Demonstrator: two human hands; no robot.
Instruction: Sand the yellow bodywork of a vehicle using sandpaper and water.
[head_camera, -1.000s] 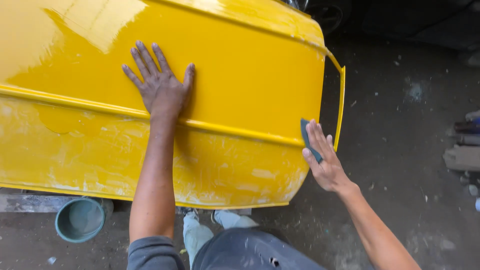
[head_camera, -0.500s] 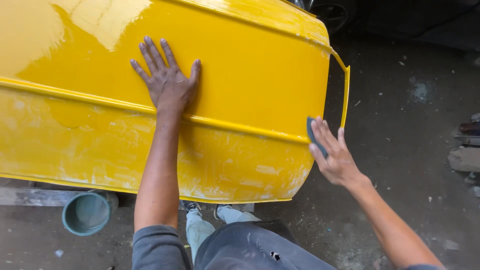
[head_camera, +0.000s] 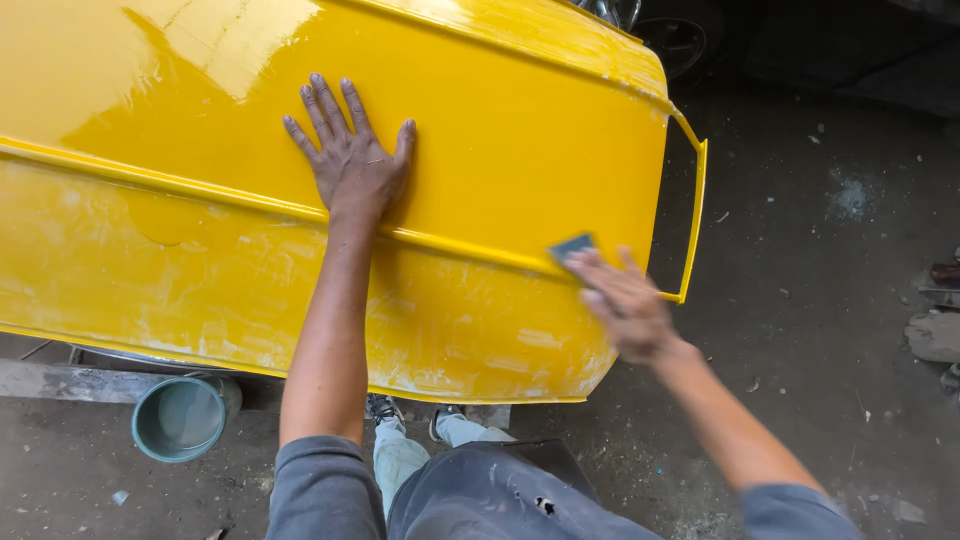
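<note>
Sanding step in hand. Left hand (head_camera: 350, 165) lies open, flat on the yellow car panel (head_camera: 500, 130), bracing it. Right hand (head_camera: 625, 305) presses a grey sanding pad (head_camera: 570, 245) against the panel's ridge near its right end. Next move likely needs even pressure along the dull lower section.

Right hand (head_camera: 625, 305) blurred; panel (head_camera: 480, 130) cropped.

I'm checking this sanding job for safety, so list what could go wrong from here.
The sanding pad under the right hand works near the yellow panel's thin edge frame; fingers might catch there. The left hand braces on glossy paint and might slip. The bucket near the feet could tip.
</note>
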